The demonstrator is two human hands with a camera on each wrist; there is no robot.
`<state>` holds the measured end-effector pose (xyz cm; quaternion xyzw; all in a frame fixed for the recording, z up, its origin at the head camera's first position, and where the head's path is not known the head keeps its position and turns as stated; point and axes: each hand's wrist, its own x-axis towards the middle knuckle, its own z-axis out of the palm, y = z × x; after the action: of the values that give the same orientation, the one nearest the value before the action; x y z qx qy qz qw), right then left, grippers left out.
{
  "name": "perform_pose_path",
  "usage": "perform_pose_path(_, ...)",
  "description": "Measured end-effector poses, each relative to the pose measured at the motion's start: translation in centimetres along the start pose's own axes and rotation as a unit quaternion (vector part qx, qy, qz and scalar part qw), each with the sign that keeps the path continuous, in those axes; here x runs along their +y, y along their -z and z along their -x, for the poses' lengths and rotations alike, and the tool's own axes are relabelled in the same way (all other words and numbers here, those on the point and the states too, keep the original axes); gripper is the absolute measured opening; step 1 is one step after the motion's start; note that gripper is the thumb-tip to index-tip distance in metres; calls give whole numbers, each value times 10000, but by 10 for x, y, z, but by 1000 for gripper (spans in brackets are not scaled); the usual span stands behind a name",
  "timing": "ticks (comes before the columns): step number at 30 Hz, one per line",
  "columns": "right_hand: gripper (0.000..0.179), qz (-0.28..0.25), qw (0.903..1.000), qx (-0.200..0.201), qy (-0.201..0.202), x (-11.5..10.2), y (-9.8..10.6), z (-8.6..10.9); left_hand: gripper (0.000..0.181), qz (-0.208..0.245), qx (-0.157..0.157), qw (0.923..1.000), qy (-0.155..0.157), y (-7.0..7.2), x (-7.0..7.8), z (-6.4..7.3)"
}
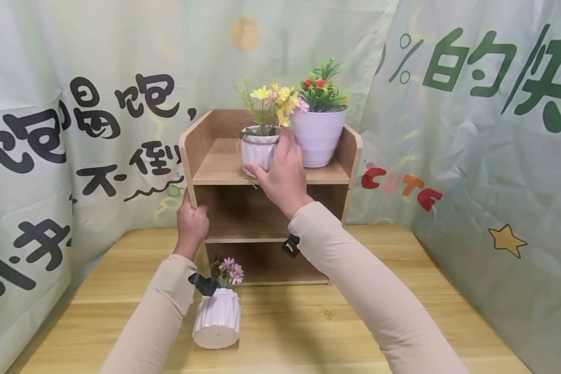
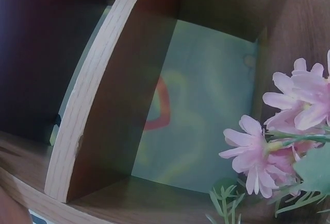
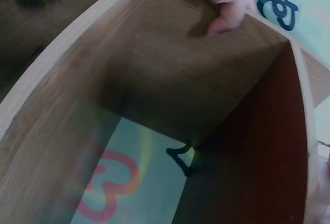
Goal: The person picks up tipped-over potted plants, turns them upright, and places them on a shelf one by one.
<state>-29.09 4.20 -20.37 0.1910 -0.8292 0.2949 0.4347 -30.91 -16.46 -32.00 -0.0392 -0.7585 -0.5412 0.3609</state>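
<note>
My left hand (image 1: 191, 224) grips the left side panel of a three-level wooden shelf (image 1: 271, 240), its thumb over the front edge; the right wrist view shows this thumb (image 3: 227, 20) against the panel's inner face. On the top level, my right hand (image 1: 285, 174) holds a small white ribbed pot (image 1: 258, 150) with yellow and pink flowers, thumb at its lower front and fingers along its right side. Right behind that hand stands a larger white pot (image 1: 320, 137) with green leaves and red flowers. The right wrist view leaves the held pot out.
Another white ribbed pot (image 1: 217, 318) lies on its side on the wooden table (image 1: 378, 311), base facing me, by my left wrist. Its pink flowers (image 2: 252, 157) point toward the shelf. Printed cloth (image 1: 472, 156) hangs around the back and sides.
</note>
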Motion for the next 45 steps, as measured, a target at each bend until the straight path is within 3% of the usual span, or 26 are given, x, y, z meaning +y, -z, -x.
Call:
perform_pose_path(6,80,435,9960,245,744,4,-12,7,58,-25,13,10000,-9,0,1,0)
perform_pose_path(12,50,1059,9785,717,1621,8,-19,10,58,-57,2,10000,9,0,3,-1)
perform_pose_path(16,42,1118,9731,694,1889,9,-20,11,59,-87,56,9999,-22,2,4,-2)
perform_pose_path(23,51,1210,9796,-319,1574,4,-11,8,58,-61,45,10000,-49,3,5,-4)
perform_pose_path(33,70,2003,9611,-1565,1079,-1,-9,5,57,-43,40,10000,65,2,2,-3)
perform_pose_path(45,80,2352,9553,-1602,804,-2,-12,7,56,-73,20,9999,96,1,1,1)
